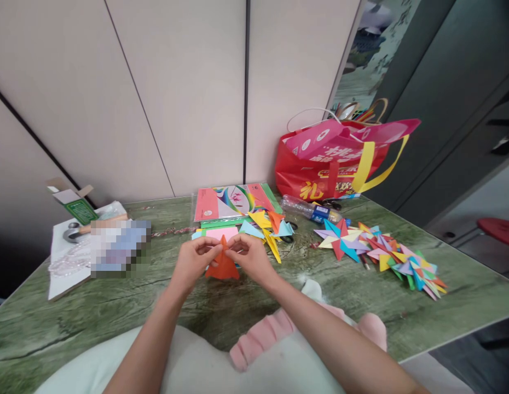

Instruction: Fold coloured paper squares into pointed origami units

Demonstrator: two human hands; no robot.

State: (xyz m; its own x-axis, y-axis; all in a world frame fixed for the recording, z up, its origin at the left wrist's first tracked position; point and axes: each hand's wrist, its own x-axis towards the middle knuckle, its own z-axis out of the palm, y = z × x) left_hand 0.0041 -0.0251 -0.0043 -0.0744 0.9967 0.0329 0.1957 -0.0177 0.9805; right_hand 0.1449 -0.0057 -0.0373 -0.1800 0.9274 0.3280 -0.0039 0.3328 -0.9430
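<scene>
An orange sheet of origami paper [223, 269], folded to a point at its top, is held up just above the table in front of me. My left hand [197, 256] pinches its upper left side between thumb and fingers. On the other side, my right hand [248, 253] pinches it near the same upper point. Behind my hands lie loose coloured paper sheets [215, 232], partly hidden. Yellow, orange and light blue folded pieces [271, 241] rest just beyond my right hand, beside dark-handled scissors [293, 232].
Several multicoloured paper stars [340, 239] lie at the right on the green table [156, 312]. A plastic bottle [299, 207] lies before a red bag [320, 158]. Packaged paper [233, 201] sits by the wall. At left are a green box [80, 209] and a white book [59, 273].
</scene>
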